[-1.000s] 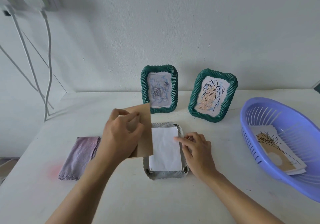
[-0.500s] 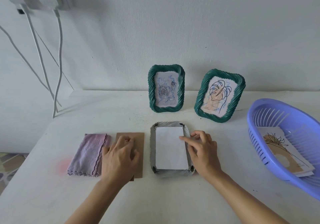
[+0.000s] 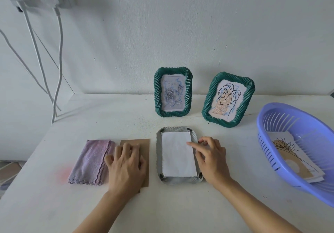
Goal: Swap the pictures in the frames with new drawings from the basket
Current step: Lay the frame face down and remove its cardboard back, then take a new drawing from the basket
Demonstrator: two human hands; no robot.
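rose picture point(image 3: 172, 94): top lettering unreadable.

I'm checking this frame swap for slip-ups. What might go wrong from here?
A fingertip of the right hand rests on the white paper inside the face-down frame; prying it up there might crease it. The rose frame and leaf frame stand close behind, so a forward reach might topple one.

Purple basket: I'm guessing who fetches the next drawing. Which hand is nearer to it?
Right. The right hand touches the face-down frame, left of the basket with bare table between; the left hand rests on the brown board, beyond that frame.
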